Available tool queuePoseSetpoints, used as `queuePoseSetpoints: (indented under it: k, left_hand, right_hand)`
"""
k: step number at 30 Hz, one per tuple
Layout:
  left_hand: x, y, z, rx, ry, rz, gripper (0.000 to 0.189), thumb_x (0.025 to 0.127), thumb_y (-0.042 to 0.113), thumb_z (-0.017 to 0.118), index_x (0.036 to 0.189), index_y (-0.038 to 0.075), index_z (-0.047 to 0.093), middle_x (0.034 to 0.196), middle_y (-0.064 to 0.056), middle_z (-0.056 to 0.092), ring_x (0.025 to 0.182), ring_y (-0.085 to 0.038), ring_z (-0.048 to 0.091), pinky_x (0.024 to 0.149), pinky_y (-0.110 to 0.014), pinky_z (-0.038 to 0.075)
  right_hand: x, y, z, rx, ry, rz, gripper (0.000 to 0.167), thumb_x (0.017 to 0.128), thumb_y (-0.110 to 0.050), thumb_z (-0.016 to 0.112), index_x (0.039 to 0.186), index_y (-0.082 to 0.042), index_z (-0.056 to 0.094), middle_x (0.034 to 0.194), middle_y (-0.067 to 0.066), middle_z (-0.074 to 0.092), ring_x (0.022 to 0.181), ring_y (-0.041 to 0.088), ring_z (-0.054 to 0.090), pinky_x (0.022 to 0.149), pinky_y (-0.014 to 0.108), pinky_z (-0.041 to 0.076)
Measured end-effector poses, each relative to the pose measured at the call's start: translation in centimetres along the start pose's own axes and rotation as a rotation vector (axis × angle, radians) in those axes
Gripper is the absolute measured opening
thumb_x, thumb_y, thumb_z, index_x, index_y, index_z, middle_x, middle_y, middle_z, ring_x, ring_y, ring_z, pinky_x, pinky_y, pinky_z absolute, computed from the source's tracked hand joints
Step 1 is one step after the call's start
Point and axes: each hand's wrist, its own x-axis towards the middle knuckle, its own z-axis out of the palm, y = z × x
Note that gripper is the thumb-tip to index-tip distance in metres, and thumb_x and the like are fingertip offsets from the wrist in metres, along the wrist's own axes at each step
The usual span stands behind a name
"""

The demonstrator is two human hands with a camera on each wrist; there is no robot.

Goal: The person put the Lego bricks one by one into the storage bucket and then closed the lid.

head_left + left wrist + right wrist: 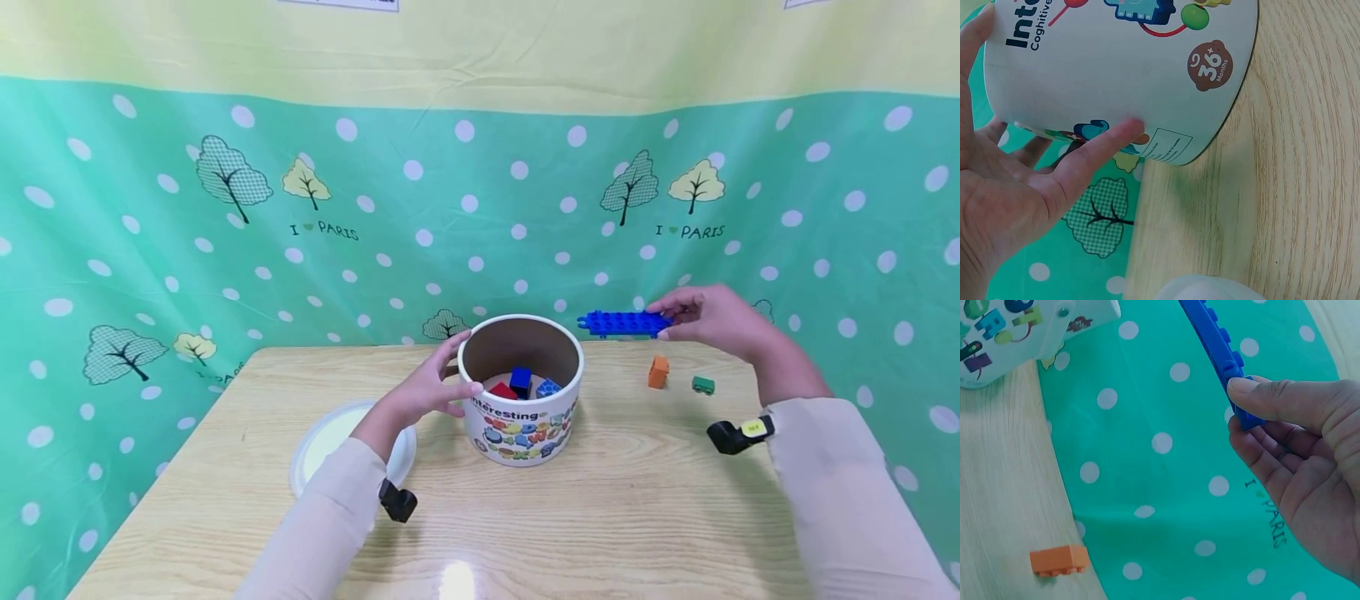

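Observation:
A white printed tub [517, 429] stands uncovered on the table with a red block [503, 390], a dark blue block [521, 382] and a blue patterned block [548, 388] inside. My left hand [431, 382] grips the tub's left side, its digits spread at the rim and against the wall; some fingers are partly hidden behind the tub in the left wrist view. Raised to the right of the tub, my right hand [705, 317] pinches one end of a long blue studded toy-brick base [622, 323] between thumb and fingers. Its free end points left, toward the tub.
An orange brick [658, 372] and a small green brick [703, 385] lie on the wooden table [600, 517] right of the tub. A round white lid [315, 446] lies at left, partly under the left forearm. A green dotted curtain [390, 275] hangs behind the table.

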Motion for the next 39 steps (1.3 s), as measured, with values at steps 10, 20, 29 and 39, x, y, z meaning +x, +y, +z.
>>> queuePoseSetpoints:
  k: [10,20,29,39]
  left_hand:
    - [0.1,-0.2,-0.1,-0.007,0.003,0.001,0.089,0.085,0.022,0.076,0.153,0.036,0.02,0.16,-0.008,0.016,0.143,-0.042,0.019,0.079,-0.056,0.055]
    - [0.1,0.0,0.1,-0.002,0.011,-0.005,0.089,0.086,0.021,0.076,0.153,0.036,0.02,0.16,-0.008,0.015,0.143,-0.042,0.019,0.079,-0.055,0.056]
    - [0.0,-0.1,0.0,-0.005,0.007,-0.01,0.089,0.086,0.022,0.075,0.154,0.035,0.019,0.16,-0.008,0.015,0.143,-0.042,0.018,0.08,-0.056,0.056]
    - [0.1,-0.1,-0.1,0.001,0.007,-0.008,0.092,0.084,0.026,0.078,0.154,0.034,0.019,0.16,-0.007,0.015,0.143,-0.041,0.02,0.079,-0.056,0.056]
  right_hand:
    - [1.8,-1.8,0.5,-0.022,-0.037,-0.032,0.038,0.084,-0.017,0.078,0.12,-0.007,0.069,0.11,0.011,0.068,0.096,0.025,0.063,0.077,0.032,0.055]
    - [3.4,-3.3,1.0,-0.006,-0.076,-0.031,0.036,0.084,-0.011,0.077,0.12,-0.008,0.069,0.113,0.012,0.068,0.099,0.026,0.062,0.083,0.039,0.054]
    - [4.7,-4.7,1.6,0.019,-0.128,-0.036,0.036,0.084,-0.007,0.076,0.119,-0.006,0.069,0.104,0.009,0.07,0.09,0.023,0.065,0.083,0.04,0.053]
    - [6.9,-6.1,2.9,0.015,-0.182,-0.041,0.033,0.082,-0.003,0.076,0.115,-0.006,0.071,0.094,0.007,0.071,0.085,0.022,0.066,0.078,0.037,0.053]
